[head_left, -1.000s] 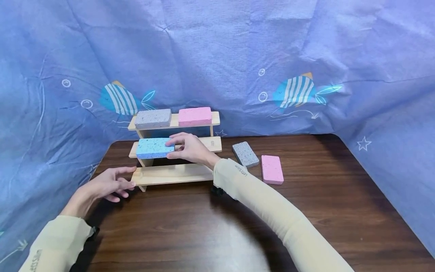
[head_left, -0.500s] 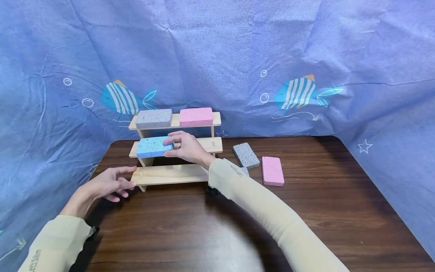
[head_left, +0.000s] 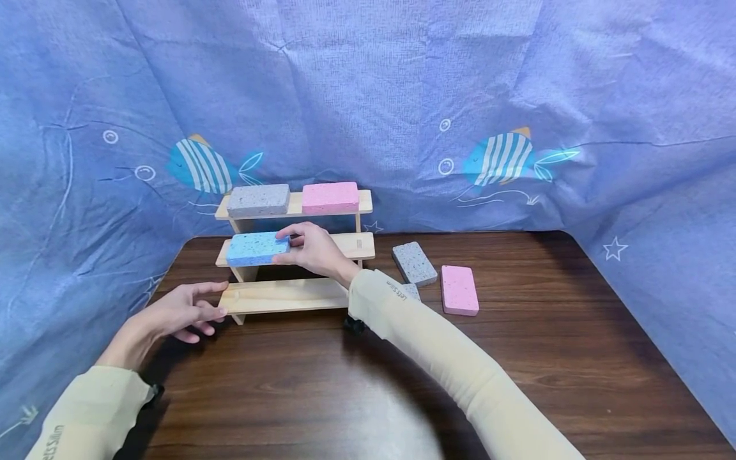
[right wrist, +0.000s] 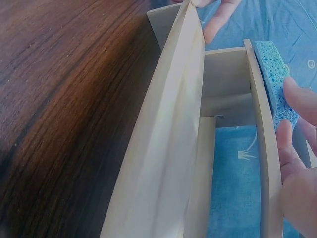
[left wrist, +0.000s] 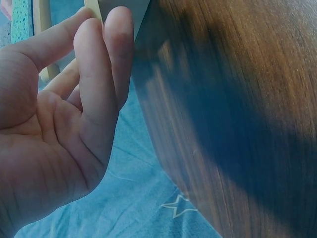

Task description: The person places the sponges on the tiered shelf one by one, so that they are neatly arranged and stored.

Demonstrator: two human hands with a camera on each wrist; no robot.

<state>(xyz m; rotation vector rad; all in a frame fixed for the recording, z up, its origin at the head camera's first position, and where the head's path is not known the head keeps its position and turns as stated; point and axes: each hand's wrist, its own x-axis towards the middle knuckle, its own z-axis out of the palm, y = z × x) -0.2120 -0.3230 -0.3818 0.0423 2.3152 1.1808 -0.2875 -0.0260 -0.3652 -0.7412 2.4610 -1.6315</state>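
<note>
A blue speckled sponge [head_left: 257, 248] lies at the left of the middle step of a three-step wooden rack [head_left: 293, 296]. My right hand [head_left: 319, 250] pinches its right end between thumb and fingers. In the right wrist view the blue sponge [right wrist: 275, 82] is at or just above the step's surface; I cannot tell if it touches all along. My left hand [head_left: 181, 311] holds the left end of the bottom step between thumb and index finger, its other fingers loose below. The left wrist view shows this hand [left wrist: 74, 109] beside the rack's end.
On the top step sit a grey sponge [head_left: 259, 200] and a pink sponge [head_left: 330, 197]. Right of the rack, another grey sponge [head_left: 414, 263] and a pink sponge [head_left: 459, 290] lie on the brown table [head_left: 546, 358]. A further grey one [head_left: 412, 291] is partly behind the right sleeve.
My right hand has moved slightly left with the blue sponge, which shifted toward the step's left end. The right sleeve uncovered part of a grey sponge. My left hand stayed on the rack.
</note>
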